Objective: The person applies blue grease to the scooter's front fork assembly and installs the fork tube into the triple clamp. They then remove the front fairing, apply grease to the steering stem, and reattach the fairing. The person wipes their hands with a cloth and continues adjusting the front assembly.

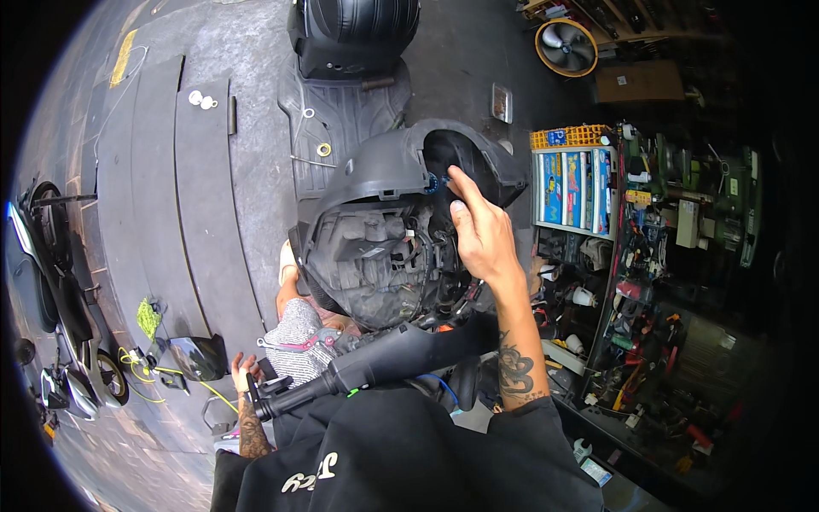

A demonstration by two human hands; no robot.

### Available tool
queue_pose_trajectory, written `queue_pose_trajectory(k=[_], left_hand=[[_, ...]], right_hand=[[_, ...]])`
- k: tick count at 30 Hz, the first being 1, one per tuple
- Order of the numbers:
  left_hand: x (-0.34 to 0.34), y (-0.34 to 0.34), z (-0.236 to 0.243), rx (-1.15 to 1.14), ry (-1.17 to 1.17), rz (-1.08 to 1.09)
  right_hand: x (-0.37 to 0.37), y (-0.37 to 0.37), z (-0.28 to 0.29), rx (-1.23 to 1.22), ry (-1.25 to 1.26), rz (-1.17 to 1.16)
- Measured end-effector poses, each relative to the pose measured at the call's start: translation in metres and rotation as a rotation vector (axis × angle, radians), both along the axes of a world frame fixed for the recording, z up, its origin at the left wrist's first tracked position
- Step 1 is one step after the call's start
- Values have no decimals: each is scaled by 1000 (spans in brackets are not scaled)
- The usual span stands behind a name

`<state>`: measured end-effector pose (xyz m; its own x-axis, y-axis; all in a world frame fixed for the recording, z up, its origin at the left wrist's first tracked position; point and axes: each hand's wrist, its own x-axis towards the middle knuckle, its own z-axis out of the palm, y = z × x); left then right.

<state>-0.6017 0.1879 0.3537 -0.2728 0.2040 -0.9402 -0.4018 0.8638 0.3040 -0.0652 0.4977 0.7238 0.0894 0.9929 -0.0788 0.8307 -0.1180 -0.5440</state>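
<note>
A scooter's dark plastic body panel (375,171) arches over the exposed, dusty front section (375,247), where wires and brackets show. My right hand (484,229) reaches over the panel's hollow, with its fingers stretched out and nothing visible in them. Close to its fingertips is a small blue part (433,183). Across the front of my body lies the handlebar in its black cover (409,354), ending in a black grip (294,398) on the left. My left hand (246,373) is beyond that grip, fingers apart and loosely bent, holding nothing I can see.
The scooter's black seat (354,38) and footboard (341,111) are ahead, with a yellow tape roll (323,149) on the footboard. Tool-filled shelves (665,282) crowd the right side. A fan (566,47) stands far right. A parked motorbike (64,316) and yellow cable (141,375) lie left.
</note>
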Motion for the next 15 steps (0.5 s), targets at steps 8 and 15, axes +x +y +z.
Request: queue_pose_trajectory(k=[8, 15], left_hand=[[-4, 9, 0, -1, -5, -37], [-16, 13, -6, 19, -19, -24]], right_hand=[[-1, -6, -6, -17, 120, -56], [7, -39, -4, 57, 1182, -507]])
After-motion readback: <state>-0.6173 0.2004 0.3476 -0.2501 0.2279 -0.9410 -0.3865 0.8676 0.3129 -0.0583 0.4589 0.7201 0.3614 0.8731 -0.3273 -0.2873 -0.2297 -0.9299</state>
